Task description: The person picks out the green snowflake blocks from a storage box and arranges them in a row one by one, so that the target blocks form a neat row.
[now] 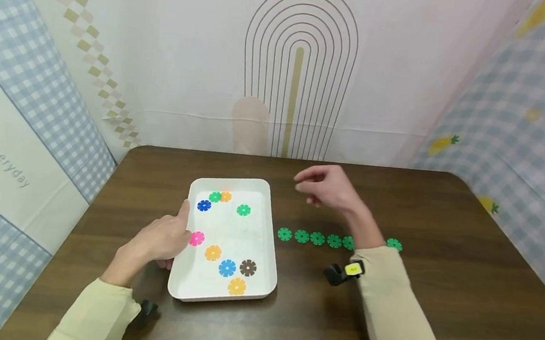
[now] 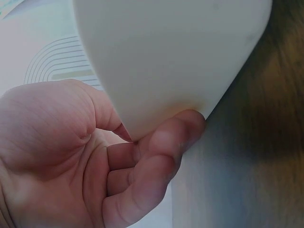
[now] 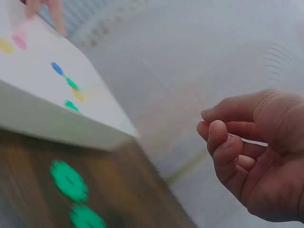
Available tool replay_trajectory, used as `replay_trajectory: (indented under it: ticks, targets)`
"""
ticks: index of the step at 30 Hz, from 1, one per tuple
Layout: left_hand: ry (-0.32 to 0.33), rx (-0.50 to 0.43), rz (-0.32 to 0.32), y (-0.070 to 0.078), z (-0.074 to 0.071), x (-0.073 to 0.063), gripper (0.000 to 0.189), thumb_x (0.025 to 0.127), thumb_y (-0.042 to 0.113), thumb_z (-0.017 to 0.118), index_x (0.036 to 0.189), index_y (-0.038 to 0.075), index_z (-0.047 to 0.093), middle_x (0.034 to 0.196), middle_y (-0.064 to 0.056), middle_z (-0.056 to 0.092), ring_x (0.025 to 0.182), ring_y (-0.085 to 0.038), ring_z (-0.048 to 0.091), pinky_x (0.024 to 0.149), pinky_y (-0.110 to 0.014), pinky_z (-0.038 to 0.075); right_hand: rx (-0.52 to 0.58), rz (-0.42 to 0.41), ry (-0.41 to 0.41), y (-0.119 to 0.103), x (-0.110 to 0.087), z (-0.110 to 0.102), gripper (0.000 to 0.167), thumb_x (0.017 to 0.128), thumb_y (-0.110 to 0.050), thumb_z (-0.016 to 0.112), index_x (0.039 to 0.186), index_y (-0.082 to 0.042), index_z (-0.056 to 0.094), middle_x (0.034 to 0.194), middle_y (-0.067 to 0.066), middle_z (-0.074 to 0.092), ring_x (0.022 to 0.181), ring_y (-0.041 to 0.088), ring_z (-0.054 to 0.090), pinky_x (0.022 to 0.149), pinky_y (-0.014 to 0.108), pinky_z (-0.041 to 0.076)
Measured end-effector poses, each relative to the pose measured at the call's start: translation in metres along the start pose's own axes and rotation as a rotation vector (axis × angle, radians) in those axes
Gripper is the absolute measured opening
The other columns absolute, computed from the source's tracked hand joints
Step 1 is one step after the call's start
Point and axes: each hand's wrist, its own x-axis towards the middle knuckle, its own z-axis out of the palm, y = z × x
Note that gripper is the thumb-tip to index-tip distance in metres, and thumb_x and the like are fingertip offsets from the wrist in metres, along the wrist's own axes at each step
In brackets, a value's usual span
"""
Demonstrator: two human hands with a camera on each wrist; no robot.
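Note:
A white rectangular tray (image 1: 255,245) lies on the table with several flower-shaped plastic discs inside: blue (image 1: 204,205), green (image 1: 243,210), pink (image 1: 197,238), brown (image 1: 247,268), light blue and yellow-orange. My left hand (image 1: 164,239) grips the tray's left side, thumb and fingers on either side of its wall in the left wrist view. To the right of the tray, my right hand (image 1: 330,189) hovers above the table with loosely curled fingers. No disc shows between its fingertips in the right wrist view. Below it, several green discs (image 1: 301,236) form a row, partly hidden by the right forearm.
The dark wooden table (image 1: 217,331) extends around the tray and the row. Behind it hangs a pale patterned cloth (image 1: 189,63), with checked cloth at both sides. Each wrist wears a black strap; the right one bears a yellow-faced device (image 1: 354,268).

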Motion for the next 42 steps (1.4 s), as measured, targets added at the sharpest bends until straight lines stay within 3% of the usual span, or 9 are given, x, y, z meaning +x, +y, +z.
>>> replay_trajectory:
  ticks: [7,13,18,24,28,30,34,37,42]
  targets:
    - [-0.003,0.053,0.038,-0.001,0.0,0.001,0.083,0.107,0.018,0.048,0.166,-0.005,-0.007,0.082,-0.013,0.06,0.052,-0.023,0.064,0.05,-0.034,0.056,0.013,-0.007,-0.089,-0.005,0.025,0.06,0.024,0.094,-0.008,0.076,0.114,0.003,0.077,0.081,0.017,0.069,0.054,0.016,0.057,0.053,0.027,0.05]
    - [0.005,0.049,0.031,-0.002,0.002,0.0,0.084,0.107,0.018,0.049,0.166,-0.004,-0.006,0.08,-0.013,0.061,0.05,-0.023,0.064,0.049,-0.034,0.056,-0.033,0.044,-0.104,-0.006,0.036,0.089,0.021,0.093,-0.008,0.078,0.113,0.001,0.078,0.097,0.026,0.072,0.052,0.014,0.058,0.053,0.026,0.052]
    - [0.007,0.05,0.027,0.0,0.003,0.0,0.084,0.107,0.016,0.051,0.166,-0.005,-0.006,0.083,-0.013,0.06,0.051,-0.023,0.064,0.049,-0.034,0.056,-0.171,0.093,-0.11,-0.007,0.042,0.103,0.023,0.093,-0.008,0.079,0.115,0.0,0.077,0.093,0.018,0.073,0.053,0.015,0.058,0.052,0.024,0.053]
    - [0.009,0.041,0.027,0.0,0.003,0.0,0.086,0.107,0.016,0.053,0.166,-0.004,-0.006,0.085,-0.013,0.058,0.053,-0.023,0.063,0.05,-0.033,0.056,-0.387,0.115,-0.137,-0.016,0.046,0.118,0.024,0.092,-0.006,0.08,0.115,0.001,0.076,0.1,0.014,0.073,0.053,0.014,0.059,0.052,0.022,0.054]
    - [0.016,0.042,0.031,-0.001,0.004,-0.001,0.086,0.107,0.016,0.053,0.166,-0.005,-0.006,0.084,-0.013,0.059,0.052,-0.023,0.063,0.049,-0.033,0.056,-0.524,0.129,-0.184,-0.022,0.049,0.126,0.01,0.092,-0.009,0.081,0.095,0.0,0.079,0.078,0.008,0.068,0.049,0.014,0.056,0.049,0.022,0.048]
    - [0.016,0.039,0.026,-0.001,0.004,-0.001,0.085,0.107,0.016,0.052,0.166,-0.004,-0.006,0.083,-0.013,0.059,0.052,-0.023,0.063,0.049,-0.033,0.056,-0.574,0.142,-0.208,-0.024,0.051,0.129,0.013,0.092,-0.012,0.083,0.086,-0.001,0.078,0.064,0.004,0.062,0.047,0.013,0.053,0.047,0.022,0.044]
    - [0.014,0.031,0.02,-0.001,0.004,-0.001,0.084,0.108,0.018,0.05,0.166,-0.004,-0.006,0.081,-0.012,0.06,0.052,-0.023,0.063,0.049,-0.034,0.056,-0.624,0.173,-0.217,-0.024,0.054,0.136,0.019,0.091,-0.015,0.084,0.098,0.0,0.074,0.053,0.0,0.05,0.042,0.013,0.048,0.044,0.022,0.038]
    - [0.023,0.026,0.023,-0.001,0.004,-0.001,0.081,0.109,0.02,0.048,0.166,-0.005,-0.003,0.079,-0.012,0.061,0.051,-0.022,0.063,0.049,-0.034,0.056,-0.652,0.173,-0.199,-0.024,0.054,0.138,0.03,0.091,-0.016,0.084,0.112,0.0,0.07,0.058,0.001,0.053,0.041,0.012,0.045,0.042,0.023,0.036]
    - [0.02,0.031,0.028,-0.001,0.004,-0.001,0.084,0.108,0.019,0.05,0.167,-0.003,-0.007,0.08,-0.012,0.06,0.052,-0.022,0.063,0.05,-0.034,0.056,-0.674,0.158,-0.176,-0.024,0.055,0.14,0.031,0.091,-0.015,0.083,0.114,0.001,0.071,0.086,0.008,0.064,0.041,0.012,0.044,0.041,0.022,0.035]
